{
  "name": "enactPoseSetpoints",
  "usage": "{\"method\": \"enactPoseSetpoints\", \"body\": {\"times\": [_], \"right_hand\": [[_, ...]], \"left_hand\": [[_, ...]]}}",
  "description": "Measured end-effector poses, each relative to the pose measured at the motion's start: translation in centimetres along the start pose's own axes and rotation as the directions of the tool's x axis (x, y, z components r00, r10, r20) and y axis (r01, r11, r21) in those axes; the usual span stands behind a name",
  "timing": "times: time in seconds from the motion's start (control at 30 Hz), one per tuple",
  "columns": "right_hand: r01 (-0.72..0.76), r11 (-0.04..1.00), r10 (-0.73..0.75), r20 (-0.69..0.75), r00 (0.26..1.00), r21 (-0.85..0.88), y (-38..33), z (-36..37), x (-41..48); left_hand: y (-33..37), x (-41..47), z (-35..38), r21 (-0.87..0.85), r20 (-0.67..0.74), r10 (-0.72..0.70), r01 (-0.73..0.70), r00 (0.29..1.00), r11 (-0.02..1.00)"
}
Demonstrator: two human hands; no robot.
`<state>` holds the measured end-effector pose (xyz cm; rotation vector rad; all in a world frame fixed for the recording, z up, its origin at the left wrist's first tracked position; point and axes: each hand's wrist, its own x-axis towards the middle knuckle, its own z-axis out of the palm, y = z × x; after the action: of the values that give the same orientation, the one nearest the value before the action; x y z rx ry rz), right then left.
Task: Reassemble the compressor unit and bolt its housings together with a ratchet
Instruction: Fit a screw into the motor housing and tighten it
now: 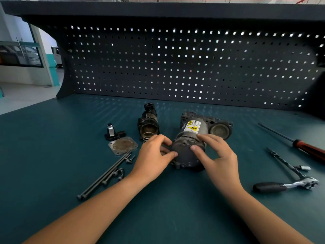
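Observation:
The grey compressor unit (191, 138) lies on its side on the teal bench, its round end cap (184, 154) facing me and a yellow warning label on its motor body. My left hand (154, 155) grips the cap's left edge with curled fingers and thumb. My right hand (216, 155) holds the cap's right side, thumb on its face. A ratchet (288, 184) with a black handle lies at the right. Two long bolts (103, 176) and several short screws (123, 166) lie at the left.
A black housing (148, 122) with a spring at its mouth stands behind my left hand. A square cover plate (123, 145) and a small valve part (112, 132) lie left of it. A red-handled screwdriver (307, 148), an extension bar (284, 161) and a socket (305, 167) lie right. A pegboard (175, 67) backs the bench.

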<state>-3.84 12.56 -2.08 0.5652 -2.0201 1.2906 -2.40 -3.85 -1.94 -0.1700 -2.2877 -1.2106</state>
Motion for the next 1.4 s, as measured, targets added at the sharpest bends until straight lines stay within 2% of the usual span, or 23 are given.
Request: {"method": "enactPoseSetpoints", "body": {"times": [0.07,0.2,0.3,0.43,0.57,0.7,0.9,1.0,1.17,1.27,1.4], "right_hand": [[-0.067,0.998,0.066,0.037,0.997,0.019,0.3,-0.1,0.0],[-0.242,0.967,0.220,0.212,0.952,0.082,1.2,-0.4,0.2],[-0.219,0.975,0.199,0.298,0.933,0.032,1.7,-0.5,0.3],[-0.177,0.984,0.177,0.380,0.908,-0.034,2.0,-0.3,0.8],[-0.133,0.990,0.142,0.357,0.923,-0.050,2.2,-0.3,1.1],[-0.117,0.991,0.129,0.293,0.947,-0.059,2.4,-0.3,1.1],[-0.137,0.990,0.141,0.229,0.963,-0.035,2.3,0.1,0.8],[-0.175,0.984,0.161,0.270,0.949,0.030,2.4,-0.1,0.8],[-0.192,0.981,0.172,0.429,0.887,0.004,3.3,-1.4,1.2],[-0.155,0.988,0.145,0.478,0.866,-0.019,3.5,-1.5,1.1],[-0.161,0.987,0.140,0.435,0.890,0.012,3.4,-1.6,1.2]], "left_hand": [[-0.1,0.0,0.0,0.004,0.002,0.027,-0.027,1.000,1.000],[-0.5,0.0,-0.3,0.021,0.015,0.100,-0.100,0.995,0.995],[-0.8,0.3,-0.5,0.053,0.077,0.124,-0.128,0.989,0.990],[-1.0,0.9,-0.6,-0.021,0.214,0.076,-0.073,0.974,0.997],[-1.0,1.2,-0.2,0.019,0.320,0.045,-0.054,0.946,0.998],[-0.9,1.8,0.1,0.028,0.222,0.067,-0.075,0.973,0.997],[-1.2,2.0,0.2,-0.033,0.179,0.039,-0.034,0.983,0.999],[-1.3,2.0,0.2,-0.032,0.241,0.035,-0.028,0.970,0.999],[-1.6,1.6,0.7,0.054,0.369,0.009,-0.031,0.929,0.998],[-1.8,1.6,1.1,0.048,0.314,-0.016,0.001,0.949,0.999],[-1.9,1.4,1.5,0.032,0.268,-0.020,0.012,0.963,0.999]]}}
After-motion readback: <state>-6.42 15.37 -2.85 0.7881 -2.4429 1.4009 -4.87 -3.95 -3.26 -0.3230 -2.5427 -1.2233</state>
